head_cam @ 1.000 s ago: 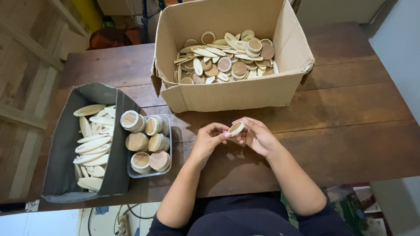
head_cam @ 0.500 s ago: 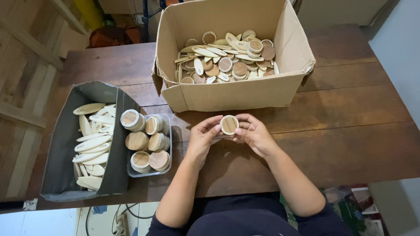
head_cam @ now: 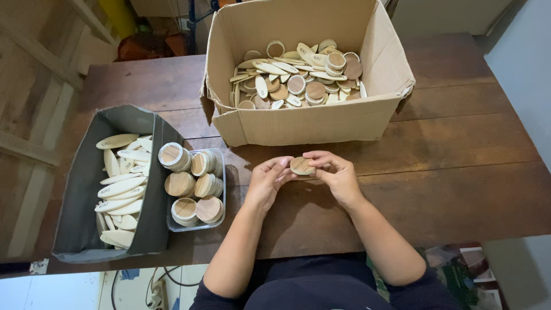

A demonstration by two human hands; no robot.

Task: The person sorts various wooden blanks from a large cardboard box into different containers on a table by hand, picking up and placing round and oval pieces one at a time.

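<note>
1. Both hands meet over the near-centre of the dark wooden worktop (head_cam: 459,172), just in front of the cardboard box.
2. Left hand (head_cam: 267,182): fingers curled, thumb and fingertips pinching the left edge of a small round wooden disc (head_cam: 301,166).
3. Right hand (head_cam: 337,177): fingers arched over the disc's right side, gripping it from above and from the right. Disc held clear of the worktop, flat face up, btwn the two hands.
4. Cardboard box (head_cam: 304,123): open-topped, far centre; holds a loose heap of round wooden discs and pale oval wooden pieces.
5. Clear plastic tray (head_cam: 220,189): left of the hands, near them; holds short stacks of round wooden discs, approx. six stacks, some lying tilted.
6. Dark grey bin (head_cam: 86,183): far left, touching the tray's left side; filled w/ pale oval wooden pieces laid flat and overlapping.
7. Forearms bare; dark sleeves at the near edge of view.
</note>
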